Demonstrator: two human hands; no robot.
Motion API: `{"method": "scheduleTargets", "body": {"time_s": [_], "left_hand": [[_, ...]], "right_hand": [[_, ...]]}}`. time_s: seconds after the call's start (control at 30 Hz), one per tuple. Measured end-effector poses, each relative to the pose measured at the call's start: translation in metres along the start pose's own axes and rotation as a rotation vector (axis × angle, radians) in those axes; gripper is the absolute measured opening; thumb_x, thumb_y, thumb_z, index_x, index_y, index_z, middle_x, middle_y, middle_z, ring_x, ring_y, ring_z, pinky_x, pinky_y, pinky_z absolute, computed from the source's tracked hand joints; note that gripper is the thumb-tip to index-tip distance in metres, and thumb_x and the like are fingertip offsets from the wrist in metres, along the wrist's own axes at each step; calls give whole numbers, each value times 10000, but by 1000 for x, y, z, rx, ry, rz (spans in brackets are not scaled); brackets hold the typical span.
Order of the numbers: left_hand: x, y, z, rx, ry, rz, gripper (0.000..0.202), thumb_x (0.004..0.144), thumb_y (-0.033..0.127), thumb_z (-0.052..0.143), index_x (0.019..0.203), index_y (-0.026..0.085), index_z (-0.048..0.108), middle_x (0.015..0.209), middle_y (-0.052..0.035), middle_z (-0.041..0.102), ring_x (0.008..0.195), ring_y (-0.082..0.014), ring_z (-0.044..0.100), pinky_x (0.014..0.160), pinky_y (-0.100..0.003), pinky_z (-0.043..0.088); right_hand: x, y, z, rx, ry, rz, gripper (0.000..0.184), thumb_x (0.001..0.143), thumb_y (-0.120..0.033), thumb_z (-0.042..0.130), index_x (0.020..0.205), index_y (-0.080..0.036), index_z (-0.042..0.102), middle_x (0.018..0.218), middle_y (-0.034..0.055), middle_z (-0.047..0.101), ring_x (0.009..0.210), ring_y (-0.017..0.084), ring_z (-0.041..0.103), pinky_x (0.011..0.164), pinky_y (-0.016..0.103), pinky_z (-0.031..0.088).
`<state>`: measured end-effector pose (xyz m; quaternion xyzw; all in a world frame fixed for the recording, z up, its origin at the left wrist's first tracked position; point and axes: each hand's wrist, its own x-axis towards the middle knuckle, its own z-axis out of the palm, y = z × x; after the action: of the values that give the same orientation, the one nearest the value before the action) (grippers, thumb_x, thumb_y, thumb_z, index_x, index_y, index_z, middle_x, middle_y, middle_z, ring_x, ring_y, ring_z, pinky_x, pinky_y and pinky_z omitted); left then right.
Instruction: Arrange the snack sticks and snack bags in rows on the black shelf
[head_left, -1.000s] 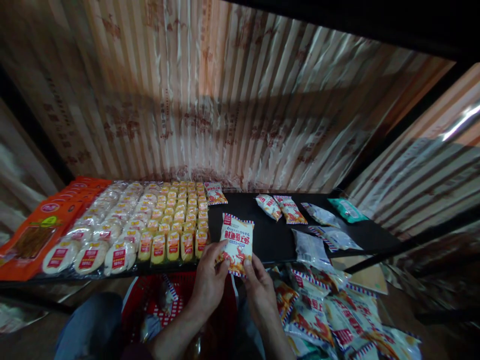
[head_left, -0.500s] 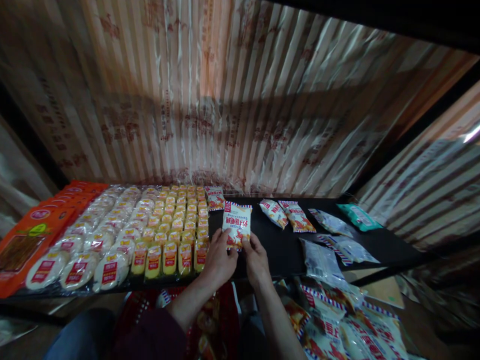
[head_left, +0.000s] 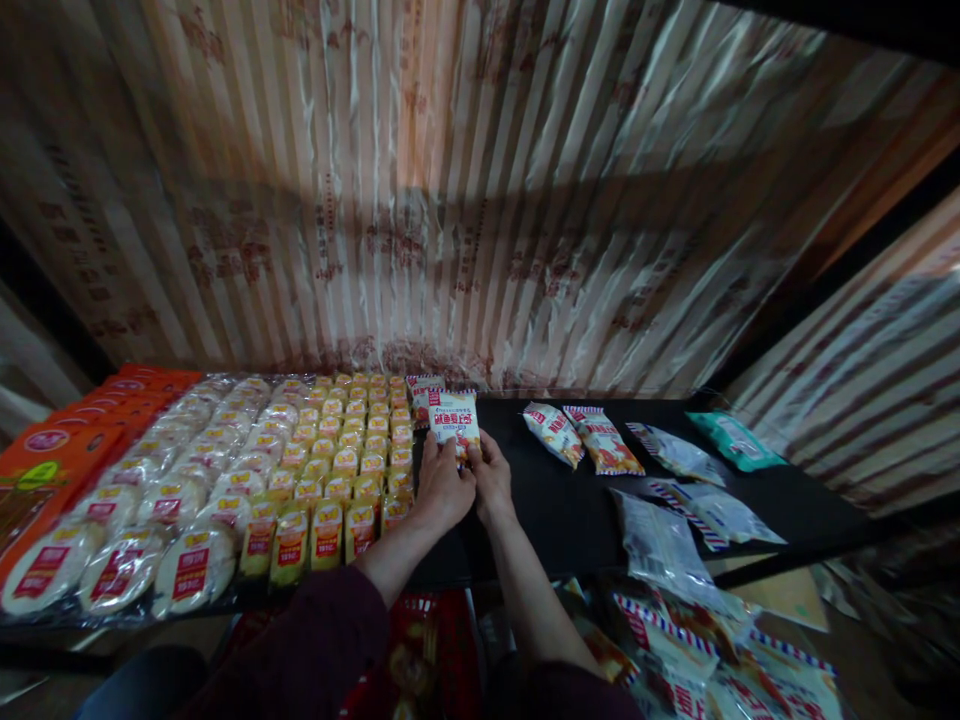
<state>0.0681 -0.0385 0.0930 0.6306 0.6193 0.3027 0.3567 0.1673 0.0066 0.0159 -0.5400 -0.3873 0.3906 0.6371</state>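
Observation:
Both hands hold one white, red-printed snack packet [head_left: 455, 416] by its lower part, over the black shelf [head_left: 525, 500]. My left hand [head_left: 442, 490] grips its left side, and my right hand [head_left: 491, 477] pinches its lower right corner. Just behind it, a similar snack packet [head_left: 420, 392] lies at the back of the shelf, partly covered by the held one. To the left stand rows of small yellow-wrapped cakes [head_left: 345, 460]. Further right, two more packets of the same print, a tilted one [head_left: 553, 433] and another [head_left: 604, 440], lie on the shelf.
Round white wrapped cakes [head_left: 195, 565] and orange bags [head_left: 75, 440] fill the shelf's left. Clear-backed packets [head_left: 664, 535] and a teal packet [head_left: 736, 440] lie at right. Below are several more packets [head_left: 675, 650] and a red crate [head_left: 457, 650]. A striped plastic sheet [head_left: 450, 200] hangs behind.
My hands have moved the snack packet forward and slightly left, closer to the similar packet at the back. The view has shifted a little.

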Motion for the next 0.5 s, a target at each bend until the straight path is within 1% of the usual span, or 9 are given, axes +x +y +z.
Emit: {"method": "scheduleTargets", "body": {"time_s": [0.1,0.27,0.33,0.4,0.5], "left_hand": [[9,-2,3,-16,23,4,620,722,151,534,1335,106,455,1518,-159,252,1395,-288,242,1137,-362,205],[22,-7,7,-12,47,2,601,701,144,550,1300,121,502,1501,-147,300,1398,-313,222,1139,-391,203],[25,-8,7,5,45,11,574,713,146,540,1286,108,515,1494,-161,309,1392,-321,236,1135,-401,211],[27,-7,6,26,23,10,547,739,150,517,1280,71,516,1486,-195,306,1386,-333,248,1130,-409,215],[28,-5,5,42,10,9,488,783,157,469,1250,36,536,1467,-229,321,1391,-332,233,1133,-418,199]], "right_hand": [[8,3,5,-15,-30,-22,507,685,-412,607,1128,-166,619,973,74,718,833,218,665,765,362,539],[14,11,12,-105,-71,-72,482,720,-441,570,1128,-190,625,878,45,726,762,198,664,709,340,544],[14,13,13,-148,-88,-93,464,730,-446,555,1119,-205,633,842,32,724,733,193,661,691,333,543],[13,14,13,-193,-85,-116,440,741,-439,542,1104,-212,644,819,26,722,714,193,657,688,331,541],[10,12,10,-346,-34,-167,394,744,-411,543,1069,-224,664,844,28,720,741,200,653,734,342,528]]}}
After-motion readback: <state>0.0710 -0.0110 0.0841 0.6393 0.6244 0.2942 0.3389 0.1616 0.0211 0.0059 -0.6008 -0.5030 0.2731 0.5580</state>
